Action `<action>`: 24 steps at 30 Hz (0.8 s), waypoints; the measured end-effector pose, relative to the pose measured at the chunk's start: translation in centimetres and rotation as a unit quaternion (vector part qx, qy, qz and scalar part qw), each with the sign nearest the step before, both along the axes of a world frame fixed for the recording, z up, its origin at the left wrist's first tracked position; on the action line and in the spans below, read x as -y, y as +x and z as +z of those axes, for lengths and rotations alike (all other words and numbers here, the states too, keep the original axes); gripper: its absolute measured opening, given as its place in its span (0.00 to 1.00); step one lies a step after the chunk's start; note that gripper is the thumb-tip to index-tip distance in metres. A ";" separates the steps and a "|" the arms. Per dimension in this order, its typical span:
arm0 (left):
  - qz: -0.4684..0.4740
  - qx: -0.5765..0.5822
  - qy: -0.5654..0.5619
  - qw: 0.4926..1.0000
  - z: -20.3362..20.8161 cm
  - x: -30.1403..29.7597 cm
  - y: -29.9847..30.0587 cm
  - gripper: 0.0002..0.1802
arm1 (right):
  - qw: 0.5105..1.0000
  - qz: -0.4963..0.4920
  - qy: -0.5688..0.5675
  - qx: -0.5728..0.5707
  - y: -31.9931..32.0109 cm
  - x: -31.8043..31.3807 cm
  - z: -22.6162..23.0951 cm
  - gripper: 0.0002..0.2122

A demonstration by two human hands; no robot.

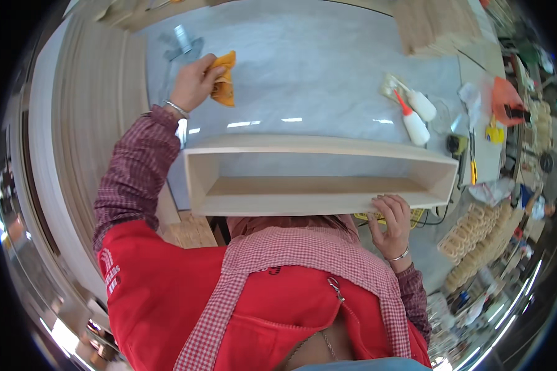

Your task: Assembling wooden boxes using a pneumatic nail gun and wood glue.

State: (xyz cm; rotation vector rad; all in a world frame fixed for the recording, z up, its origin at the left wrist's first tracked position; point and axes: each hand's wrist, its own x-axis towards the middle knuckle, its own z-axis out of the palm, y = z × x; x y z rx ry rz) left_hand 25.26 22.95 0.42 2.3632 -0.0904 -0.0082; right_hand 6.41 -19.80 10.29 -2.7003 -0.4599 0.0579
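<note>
1. Nearest, the right hand [393, 226] is partly open, fingers bent and thumb apart; its fingertips touch the near board's right part. How firmly it presses, I cannot tell.
2. The wooden frame [319, 205] lies lengthwise along the near edge of the worktop [297, 77].
3. The rectangle looks put together: four boards meet at the corners. Whether the joints are fixed cannot be told. Its middle is open, with no divider or panel, and I judge surface finishing incomplete.
4. Beyond it, toward the worktop's right edge, lie a red-tipped bottle [417, 128] and a white bottle [423, 106], side by side.
5. Toward the left edge, past the frame, the left hand [194, 83] has its grip closed on a folded orange piece [225, 77], well apart from the wood.
6. A stack of boards [436, 28] occupies the far right corner.
</note>
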 end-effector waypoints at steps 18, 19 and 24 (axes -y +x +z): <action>-0.149 0.003 0.068 0.986 0.6 28.0 13.6 0.17 | 0.952 -0.264 0.051 0.149 -0.5 14.6 -0.6 0.15; -0.139 0.011 0.095 0.986 -0.4 29.1 14.3 0.17 | 0.947 -0.279 0.104 0.122 -0.6 15.4 -1.0 0.15; -0.123 0.049 0.176 0.975 -2.9 32.8 15.0 0.19 | 0.862 -0.358 0.359 -0.007 0.1 17.2 -3.0 0.15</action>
